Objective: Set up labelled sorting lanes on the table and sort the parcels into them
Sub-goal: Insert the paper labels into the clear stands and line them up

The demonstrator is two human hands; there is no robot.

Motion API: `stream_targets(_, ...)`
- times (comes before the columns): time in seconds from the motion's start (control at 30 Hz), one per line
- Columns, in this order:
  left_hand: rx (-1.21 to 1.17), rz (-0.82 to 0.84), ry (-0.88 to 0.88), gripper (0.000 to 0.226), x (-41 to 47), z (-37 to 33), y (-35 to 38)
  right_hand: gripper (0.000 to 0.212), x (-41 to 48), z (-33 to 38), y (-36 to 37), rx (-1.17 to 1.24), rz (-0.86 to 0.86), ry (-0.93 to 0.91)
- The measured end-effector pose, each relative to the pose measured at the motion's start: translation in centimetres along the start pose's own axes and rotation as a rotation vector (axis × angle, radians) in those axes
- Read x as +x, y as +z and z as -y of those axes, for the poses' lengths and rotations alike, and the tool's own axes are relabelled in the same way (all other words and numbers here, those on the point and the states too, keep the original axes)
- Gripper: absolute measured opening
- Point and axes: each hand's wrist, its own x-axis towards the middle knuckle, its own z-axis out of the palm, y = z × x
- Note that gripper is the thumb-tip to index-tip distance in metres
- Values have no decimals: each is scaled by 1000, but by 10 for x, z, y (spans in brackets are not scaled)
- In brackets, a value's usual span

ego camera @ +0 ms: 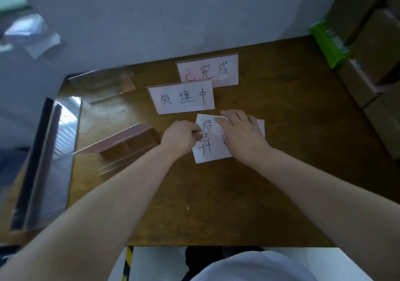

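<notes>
Two white paper labels with black handwriting lie stacked on the brown table (270, 194). The upper slip (207, 123) overlaps the lower slip (211, 152). My left hand (180, 138) pinches the left edge of the upper slip. Across both slips lies my right hand (242, 134), its fingers flat on the paper and covering much of the writing. Behind them stand two labelled sign holders, the nearer one (181, 99) and the farther one (208, 71), each with a pink-edged card.
Two empty clear acrylic sign holders lie at the left: one (104, 84) near the table's back edge, another (127, 146) beside my left forearm. A glass-topped surface (49, 161) adjoins the left side. Cardboard boxes (372, 49) and a green packet (330, 42) sit at the right.
</notes>
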Motion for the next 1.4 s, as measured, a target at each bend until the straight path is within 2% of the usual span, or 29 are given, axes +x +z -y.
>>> stream_targets(0.07,0,-9,25,21,-17,9,-11,47,10,18,2,5,48,15)
stream_targets(0.17,-87,-104,-44,19,-40,30,-27,31,24,46,2,-21,119,24)
stream_targets(0.23,-108,-248,-142,24,-54,50,-39,29,30,62,0,-1,90,23)
stream_targets(0.3,-32,-437,-253,31,-65,76,-53,32,38,76,-4,-16,42,-3)
stream_targets(0.37,30,-503,-359,38,-75,103,-65,30,48,88,-11,-43,-35,-11)
stream_targets(0.53,103,-295,-442,51,-83,149,-64,38,73,102,-14,-61,-83,60)
stream_targets(0.7,82,-285,-363,54,-73,166,-46,36,81,113,-2,-48,-21,111)
stream_targets(0.9,45,-261,-360,61,-67,173,-44,31,88,124,8,-76,-8,160)
stream_targets(1.1,42,-220,-332,67,-65,176,-46,33,94,123,13,-110,-29,165)
stream_targets(1.4,19,-201,-336,65,-62,178,-48,32,104,128,22,-171,68,105)
